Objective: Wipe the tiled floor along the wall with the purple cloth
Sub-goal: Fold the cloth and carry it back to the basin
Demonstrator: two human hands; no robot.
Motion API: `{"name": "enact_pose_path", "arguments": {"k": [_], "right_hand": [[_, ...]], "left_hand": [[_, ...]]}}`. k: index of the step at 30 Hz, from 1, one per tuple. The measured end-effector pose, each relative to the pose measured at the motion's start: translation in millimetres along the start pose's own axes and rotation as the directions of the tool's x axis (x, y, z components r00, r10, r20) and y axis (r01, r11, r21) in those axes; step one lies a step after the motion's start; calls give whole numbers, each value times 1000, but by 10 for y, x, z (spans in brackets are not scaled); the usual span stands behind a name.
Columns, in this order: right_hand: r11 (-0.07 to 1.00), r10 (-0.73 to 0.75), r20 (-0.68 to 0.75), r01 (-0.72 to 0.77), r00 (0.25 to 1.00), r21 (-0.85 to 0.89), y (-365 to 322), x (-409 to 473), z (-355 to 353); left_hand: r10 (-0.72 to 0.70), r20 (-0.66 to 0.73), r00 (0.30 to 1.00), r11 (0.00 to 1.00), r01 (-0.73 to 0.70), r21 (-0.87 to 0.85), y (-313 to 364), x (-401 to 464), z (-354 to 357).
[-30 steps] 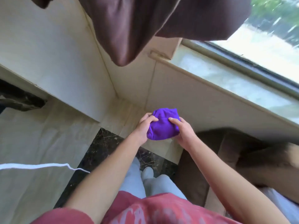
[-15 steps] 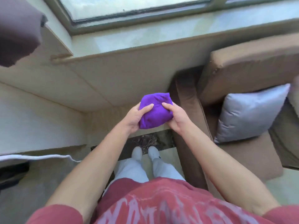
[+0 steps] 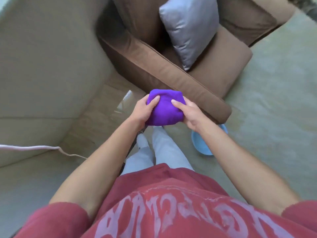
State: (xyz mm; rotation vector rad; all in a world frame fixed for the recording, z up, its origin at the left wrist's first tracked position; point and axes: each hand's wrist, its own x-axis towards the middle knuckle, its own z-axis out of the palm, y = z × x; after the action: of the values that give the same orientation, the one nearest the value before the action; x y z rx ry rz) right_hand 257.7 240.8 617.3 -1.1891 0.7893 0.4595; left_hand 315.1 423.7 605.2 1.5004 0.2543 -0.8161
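I am standing and holding the purple cloth (image 3: 165, 109), bunched into a wad, in front of my waist. My left hand (image 3: 143, 112) grips its left side with the thumb pressed on top. My right hand (image 3: 188, 112) grips its right side the same way. The tiled floor (image 3: 267, 117) spreads pale below and to the right. The beige wall (image 3: 46, 69) stands at the left, and a strip of floor along its base (image 3: 96, 117) runs up toward the sofa. My legs and feet show under the cloth.
A brown sofa (image 3: 171, 69) with a grey cushion (image 3: 190, 28) stands straight ahead, its arm close to my hands. A blue basin (image 3: 202, 145) sits on the floor beside my right leg, partly behind my right forearm. A white cable (image 3: 51, 149) trails along the wall at the left.
The view has swung right, from the window and sill to the sofa and open floor. Both hands kept the bunched cloth between them. The blue basin has come into sight.
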Motion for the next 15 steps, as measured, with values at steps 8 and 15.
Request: {"name": "enact_pose_path", "arguments": {"k": [8,15], "right_hand": [[982,-183,-457,141,870,-126,743,-737,-707],[990,-109,-530,138,841,14,1236,-1070,-1695]], "left_hand": [[-14,107,994,981,-7,193,-497,-208,981],[-290,252,923,956,293,24,-863,-326,1920]]}}
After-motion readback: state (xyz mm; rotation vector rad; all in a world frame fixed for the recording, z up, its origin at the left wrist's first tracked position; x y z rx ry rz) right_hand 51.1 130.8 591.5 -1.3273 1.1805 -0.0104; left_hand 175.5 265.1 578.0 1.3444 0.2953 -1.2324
